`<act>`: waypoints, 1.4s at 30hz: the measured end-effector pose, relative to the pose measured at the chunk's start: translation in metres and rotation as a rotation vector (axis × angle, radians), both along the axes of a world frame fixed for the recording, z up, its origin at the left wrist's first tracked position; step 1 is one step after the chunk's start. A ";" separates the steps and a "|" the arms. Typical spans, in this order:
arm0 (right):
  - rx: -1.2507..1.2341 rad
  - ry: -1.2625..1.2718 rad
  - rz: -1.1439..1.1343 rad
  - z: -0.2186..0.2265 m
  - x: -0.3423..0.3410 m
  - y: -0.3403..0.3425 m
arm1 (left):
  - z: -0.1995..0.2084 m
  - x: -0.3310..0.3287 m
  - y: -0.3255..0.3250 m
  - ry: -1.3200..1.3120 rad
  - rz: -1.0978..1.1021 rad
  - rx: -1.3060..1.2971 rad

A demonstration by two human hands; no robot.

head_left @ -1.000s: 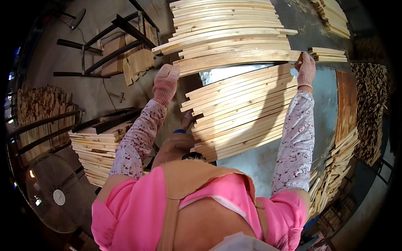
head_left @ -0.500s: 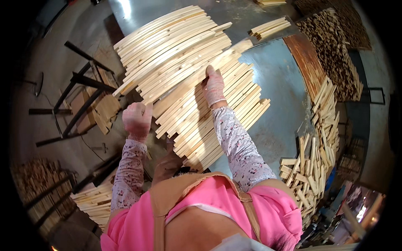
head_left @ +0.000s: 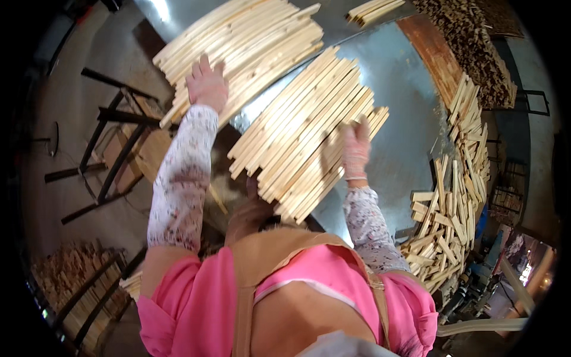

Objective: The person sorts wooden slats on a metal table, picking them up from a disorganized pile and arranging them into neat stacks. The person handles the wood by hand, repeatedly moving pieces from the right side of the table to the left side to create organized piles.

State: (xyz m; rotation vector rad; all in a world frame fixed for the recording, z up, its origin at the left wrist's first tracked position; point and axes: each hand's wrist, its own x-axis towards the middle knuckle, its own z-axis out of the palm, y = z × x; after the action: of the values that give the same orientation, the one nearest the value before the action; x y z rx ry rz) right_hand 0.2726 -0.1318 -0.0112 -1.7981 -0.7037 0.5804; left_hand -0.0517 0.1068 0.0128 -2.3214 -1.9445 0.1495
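My left hand lies with its fingers spread over the near left ends of the far group of pale wooden strips. These strips lie side by side in a slanting row. Closer to me is a second group of wooden strips, with uneven ends, parted from the first by a narrow gap. Over the right edge of this near group is my right hand, in a pinkish glove. Its thumb and fingers look apart, though somewhat blurred, and touch or hover just above the strips.
Both groups rest on a grey metal table. Loose short wood pieces heap along its right side, below a brown board. A small bundle of strips lies at the far edge. Black metal frame legs stand at left.
The groups have separated, leaving a gap where a wide strip lay under my right hand. My left hand has opened and moved onto the far group; my right hand has shifted right and nearer.
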 end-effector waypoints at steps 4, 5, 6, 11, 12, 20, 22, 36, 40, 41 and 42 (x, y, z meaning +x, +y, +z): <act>-0.386 0.106 -0.098 -0.030 0.044 -0.120 | 0.022 -0.004 0.017 -0.199 0.007 -0.237; -0.446 0.133 -0.057 -0.029 0.036 -0.126 | 0.018 -0.001 0.019 -0.142 -0.057 -0.142; -0.507 0.156 -0.010 -0.029 0.029 -0.132 | 0.014 0.002 0.019 -0.085 -0.121 -0.047; -0.552 0.006 0.192 -0.018 -0.008 -0.104 | -0.029 0.022 -0.043 -0.615 -0.268 -0.503; -0.534 -0.007 0.239 -0.012 -0.007 -0.082 | -0.002 0.042 -0.066 -0.518 -0.201 -0.618; -0.963 -0.513 0.331 0.005 0.081 -0.074 | -0.051 0.152 -0.094 -0.634 -0.086 -0.795; -0.198 0.224 -0.194 0.023 0.044 -0.081 | -0.025 0.136 -0.104 -0.522 -0.287 -0.728; 0.003 0.546 0.058 -0.025 0.132 -0.133 | -0.073 0.175 -0.144 -1.809 -0.057 -1.195; 0.192 0.291 0.063 0.061 0.142 -0.076 | 0.040 0.193 -0.088 -1.623 -0.387 -0.884; 0.271 0.195 0.051 0.121 0.141 -0.080 | 0.102 0.195 -0.082 -1.588 -0.462 -0.887; 0.340 0.117 0.051 0.162 0.148 -0.083 | 0.146 0.200 -0.078 -1.543 -0.514 -0.884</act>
State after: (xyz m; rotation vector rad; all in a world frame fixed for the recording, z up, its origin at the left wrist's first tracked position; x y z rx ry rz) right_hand 0.4209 -0.2147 0.1510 -1.4238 -0.7224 0.5575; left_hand 0.1479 0.0291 0.1586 -4.1033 -1.4588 -1.5467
